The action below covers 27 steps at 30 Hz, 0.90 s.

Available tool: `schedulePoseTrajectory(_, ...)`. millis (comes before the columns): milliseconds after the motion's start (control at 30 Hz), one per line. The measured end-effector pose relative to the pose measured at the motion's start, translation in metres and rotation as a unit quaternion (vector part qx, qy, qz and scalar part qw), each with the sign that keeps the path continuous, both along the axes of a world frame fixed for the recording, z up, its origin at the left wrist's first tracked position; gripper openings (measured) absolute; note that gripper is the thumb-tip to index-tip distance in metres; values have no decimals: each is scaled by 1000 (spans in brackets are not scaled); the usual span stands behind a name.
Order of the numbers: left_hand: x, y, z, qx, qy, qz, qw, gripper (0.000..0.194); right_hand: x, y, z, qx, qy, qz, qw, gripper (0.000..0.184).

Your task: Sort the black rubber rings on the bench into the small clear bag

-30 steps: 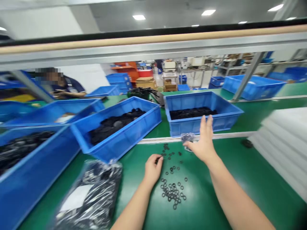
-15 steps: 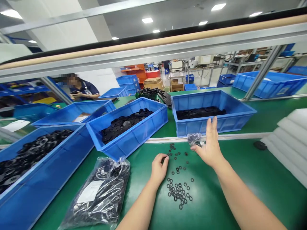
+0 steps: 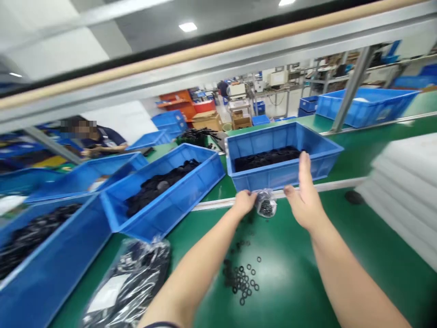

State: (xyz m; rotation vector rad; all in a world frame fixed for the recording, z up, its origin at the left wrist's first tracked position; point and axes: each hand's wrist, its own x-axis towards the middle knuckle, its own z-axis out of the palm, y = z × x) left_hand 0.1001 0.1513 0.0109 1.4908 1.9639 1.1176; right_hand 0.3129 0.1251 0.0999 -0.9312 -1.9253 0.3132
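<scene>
Left to right now: a big plastic bag of black parts [image 3: 128,284], cut off by the bottom edge, then the left hand [image 3: 244,203], curled at a small clear bag of black rings [image 3: 265,205], grip impossible to call! The right hand [image 3: 305,205] is open, just beside it, with black rubber rings [image 3: 241,280] below on the green tabletop [image 3: 293,282], some blurred.

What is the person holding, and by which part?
Unclear: the left hand touches the small clear bag of black rings at its edge; the right hand is open beside it.
</scene>
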Motion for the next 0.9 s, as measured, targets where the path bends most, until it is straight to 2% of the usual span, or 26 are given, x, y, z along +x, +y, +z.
schedulePoseTrajectory(100, 8, 21, -20, -30, -6, 35, 999, 31, 1, 0, 0, 9, 3, 4, 1000, 82)
schedulePoseTrajectory(167, 13, 24, -31, -32, -24, 44, 998, 30, 0, 1, 0, 5, 6, 9, 1000, 81)
schedulePoseTrajectory(267, 21, 20, -38, -17, -70, 42, 997, 24, -3, 3, -2, -15, 11, 15, 1000, 80)
schedulePoseTrajectory(433, 17, 14, -33, 3, -180, 32, 983, 14, -6, 7, -5, -43, 24, 18, 999, 79)
schedulePoseTrajectory(600, -1, -3, -26, -3, -259, 38, 965, 27, -12, 7, -6, -87, 68, 18, 994, 83)
schedulePoseTrajectory(767, -20, -18, -25, 2, -292, 69, 954, 35, -21, 10, -8, -107, 77, 42, 990, 87)
schedulePoseTrajectory(900, -27, -26, -21, 57, -319, 63, 944, 37, -24, 8, -6, -121, 55, 50, 990, 84)
